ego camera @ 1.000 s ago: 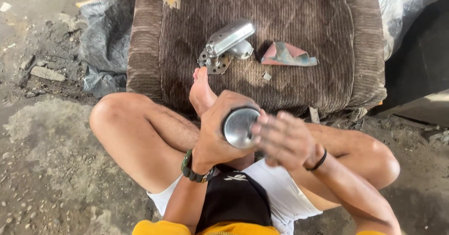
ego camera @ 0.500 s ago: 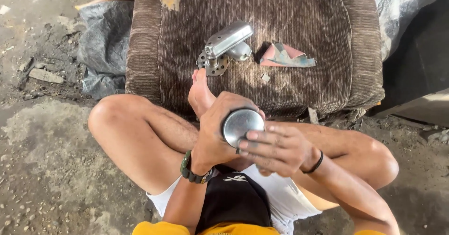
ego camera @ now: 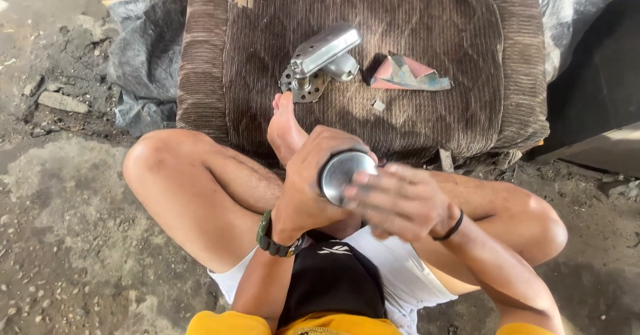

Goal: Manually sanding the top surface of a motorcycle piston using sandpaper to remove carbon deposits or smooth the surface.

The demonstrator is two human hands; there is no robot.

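I see my left hand (ego camera: 310,185) clenched around a metal cylinder (ego camera: 343,174), held over my lap with its round polished end facing up toward me. My right hand (ego camera: 400,202), fingers spread and blurred, lies against that end from the right.

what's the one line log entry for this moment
left hand: grips shiny metal cylinder | right hand: fingers on its end | metal part on brown cushion

Glossy smooth metal cylinder (ego camera: 341,174), dull cast-metal part (ego camera: 321,58), ribbed brown cloth cushion (ego camera: 427,118), rough concrete floor (ego camera: 60,242).
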